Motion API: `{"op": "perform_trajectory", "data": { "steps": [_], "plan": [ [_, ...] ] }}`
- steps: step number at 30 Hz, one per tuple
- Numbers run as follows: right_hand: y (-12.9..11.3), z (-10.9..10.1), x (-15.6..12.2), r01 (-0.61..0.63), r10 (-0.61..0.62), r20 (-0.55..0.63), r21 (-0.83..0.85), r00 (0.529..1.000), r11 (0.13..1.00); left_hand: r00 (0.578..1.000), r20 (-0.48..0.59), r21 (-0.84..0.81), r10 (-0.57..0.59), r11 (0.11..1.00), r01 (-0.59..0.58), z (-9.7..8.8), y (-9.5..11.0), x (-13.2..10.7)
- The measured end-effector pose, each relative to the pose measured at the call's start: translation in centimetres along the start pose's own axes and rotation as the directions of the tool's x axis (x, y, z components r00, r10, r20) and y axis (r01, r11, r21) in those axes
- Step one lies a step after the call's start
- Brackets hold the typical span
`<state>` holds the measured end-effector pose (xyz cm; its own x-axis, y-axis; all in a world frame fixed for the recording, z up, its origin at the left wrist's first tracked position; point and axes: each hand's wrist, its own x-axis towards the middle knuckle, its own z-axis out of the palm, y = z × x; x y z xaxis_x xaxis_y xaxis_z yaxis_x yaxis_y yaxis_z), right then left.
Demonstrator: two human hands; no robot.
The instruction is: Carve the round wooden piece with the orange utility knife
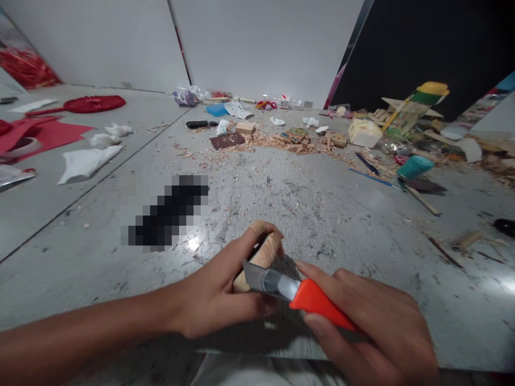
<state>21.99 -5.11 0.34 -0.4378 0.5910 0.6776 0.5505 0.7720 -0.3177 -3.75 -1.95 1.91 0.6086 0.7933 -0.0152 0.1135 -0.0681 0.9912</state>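
My left hand [219, 284] is wrapped round a small piece of light wood [267, 251] near the front edge of the table. A tan bandage [256, 228] covers part of one finger. In my right hand [374, 321] is a utility knife [322, 305] with an orange handle and a metal front end. Its blade [253, 274] points left and lies across the wood, overlapping it in view; whether the edge touches cannot be told. My left fingers hide part of the wood, and my right fingers cover the rear of the handle.
Wood shavings [265, 142] and small blocks lie across the table's far side. Blue pens [376, 179], a teal object [415, 167] and a yellow-topped container [428, 99] are at right. Red cloth [52, 136] and crumpled tissues [88, 161] lie left. A blurred dark shape [169, 214] is left of centre.
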Motion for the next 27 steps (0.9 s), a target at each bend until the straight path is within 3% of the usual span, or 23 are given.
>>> {"op": "perform_trajectory", "data": {
  "steps": [4,8,18,24,27],
  "plan": [
    [0.4,-0.4,0.1,-0.048,0.048,0.021,0.012,0.999,0.999,0.997,0.048,-0.172,-0.064,0.983,0.071,-0.4,-0.7,0.0],
    [0.8,-0.7,-0.1,-0.057,0.057,-0.008,0.016,0.998,0.998,0.997,0.076,-0.187,-0.025,0.982,0.039,-0.5,-0.2,0.8],
    [0.7,-0.9,-0.3,-0.025,0.025,0.016,-0.019,1.0,1.0,0.994,-0.045,-0.185,-0.103,0.978,0.093,0.6,-0.6,1.3],
    [0.7,-0.8,-0.3,0.017,-0.017,0.003,-0.064,1.0,0.998,0.979,-0.174,-0.07,0.102,0.991,-0.115,0.7,-1.1,1.2],
    [0.5,-0.9,-0.3,0.031,-0.031,-0.001,-0.092,1.0,0.995,0.975,-0.198,-0.109,0.102,0.986,-0.126,0.7,-1.6,1.2]
  ]
}}
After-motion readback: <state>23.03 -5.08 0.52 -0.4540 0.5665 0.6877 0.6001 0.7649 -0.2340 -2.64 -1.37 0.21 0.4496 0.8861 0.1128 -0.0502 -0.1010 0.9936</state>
